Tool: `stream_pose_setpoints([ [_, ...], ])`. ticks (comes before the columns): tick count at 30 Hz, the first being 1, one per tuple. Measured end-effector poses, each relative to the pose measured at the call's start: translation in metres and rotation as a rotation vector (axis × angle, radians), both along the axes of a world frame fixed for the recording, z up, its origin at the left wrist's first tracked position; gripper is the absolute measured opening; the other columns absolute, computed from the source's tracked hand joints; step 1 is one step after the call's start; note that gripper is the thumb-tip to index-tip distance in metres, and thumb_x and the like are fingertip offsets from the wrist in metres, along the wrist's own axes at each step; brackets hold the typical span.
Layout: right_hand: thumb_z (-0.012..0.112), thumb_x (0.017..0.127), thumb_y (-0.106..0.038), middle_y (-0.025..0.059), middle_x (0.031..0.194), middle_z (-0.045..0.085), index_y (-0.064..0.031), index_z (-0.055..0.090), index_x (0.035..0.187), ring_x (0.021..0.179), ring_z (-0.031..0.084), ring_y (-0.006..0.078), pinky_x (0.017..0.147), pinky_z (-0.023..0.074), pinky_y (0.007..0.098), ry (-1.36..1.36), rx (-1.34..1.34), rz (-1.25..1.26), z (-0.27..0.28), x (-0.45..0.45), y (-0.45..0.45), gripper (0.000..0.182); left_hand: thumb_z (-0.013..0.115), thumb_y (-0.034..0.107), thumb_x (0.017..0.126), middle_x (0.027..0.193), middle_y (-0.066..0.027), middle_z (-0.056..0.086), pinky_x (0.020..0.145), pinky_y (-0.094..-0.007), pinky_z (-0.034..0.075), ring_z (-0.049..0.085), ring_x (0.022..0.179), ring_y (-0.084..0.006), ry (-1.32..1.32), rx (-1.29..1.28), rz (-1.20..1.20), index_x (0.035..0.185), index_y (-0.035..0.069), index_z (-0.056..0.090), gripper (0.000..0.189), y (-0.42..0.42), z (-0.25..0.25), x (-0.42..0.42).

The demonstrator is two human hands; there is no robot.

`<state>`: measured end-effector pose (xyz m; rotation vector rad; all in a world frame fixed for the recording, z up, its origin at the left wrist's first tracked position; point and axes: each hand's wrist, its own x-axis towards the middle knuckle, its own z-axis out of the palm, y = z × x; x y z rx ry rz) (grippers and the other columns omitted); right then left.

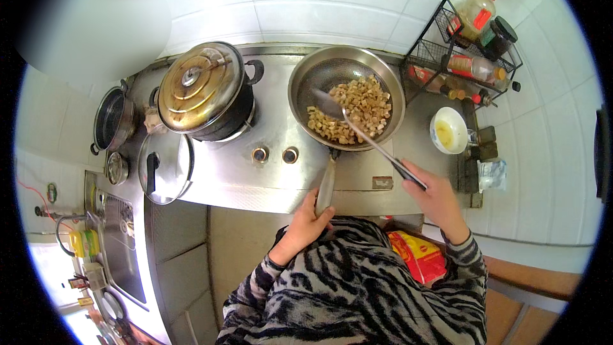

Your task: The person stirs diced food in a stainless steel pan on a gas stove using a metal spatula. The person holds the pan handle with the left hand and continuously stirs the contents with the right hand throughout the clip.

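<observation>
My left hand (309, 223) grips the handle (326, 187) of a steel frying pan (299, 120) on the stove. Diced, browned food pieces (366, 105) lie in the pan, mostly in its right half and along its lower side. In my right hand (438, 196) is the black-ended handle of a metal spatula (371, 141). Its blade is motion-blurred and sits inside the pan, at the left edge of the pieces. I cannot tell exactly what the food is.
Left of the pan stands a lidded pot (206, 91); a glass lid (166, 167) leans near it. On the right are a white bowl (448, 130) with yellow liquid and a black wire rack (433, 52) of bottles. Two stove knobs (275, 155) face me. A sink (122, 249) is far left.
</observation>
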<state>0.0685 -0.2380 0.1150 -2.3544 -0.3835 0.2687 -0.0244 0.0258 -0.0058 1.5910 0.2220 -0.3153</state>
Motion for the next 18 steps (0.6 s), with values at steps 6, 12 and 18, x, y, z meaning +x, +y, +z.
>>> stream_pose_setpoints([
  [6, 0.066, 0.091, -0.021, 0.0200, 0.095, 0.069, -0.0119, 0.058, 0.135, 0.078, 0.066, 0.0344, 0.070, 0.0515, 0.0363, 0.012, 0.076, 0.081, -0.011, -0.025, 0.002, 0.045, 0.061, 0.018, 0.096, 0.094, -0.0164, 0.063, 0.061, -0.0316, 0.053, 0.067, 0.063, -0.0183, 0.032, -0.019, -0.020, 0.139, -0.005, 0.034, 0.055, 0.000, 0.001, 0.003],
  [12, 0.065, 0.090, -0.019, 0.0197, 0.083, 0.066, -0.0115, 0.059, 0.132, 0.070, 0.063, 0.0363, 0.065, 0.0508, 0.0406, -0.152, -0.085, 0.021, -0.053, 0.001, 0.015, 0.042, 0.060, 0.016, 0.097, 0.096, -0.0147, 0.062, 0.060, -0.0309, 0.053, 0.066, 0.062, -0.0178, 0.075, -0.005, -0.043, 0.138, -0.004, 0.036, 0.052, 0.001, 0.007, 0.006],
  [18, 0.066, 0.091, -0.020, 0.0206, 0.082, 0.065, -0.0103, 0.060, 0.131, 0.071, 0.064, 0.0355, 0.065, 0.0506, 0.0409, -0.164, 0.075, -0.091, -0.058, 0.000, 0.018, 0.041, 0.060, 0.016, 0.097, 0.100, -0.0139, 0.060, 0.061, -0.0308, 0.054, 0.065, 0.062, -0.0167, 0.066, -0.059, -0.040, 0.139, -0.004, 0.036, 0.052, 0.000, 0.005, 0.006],
])
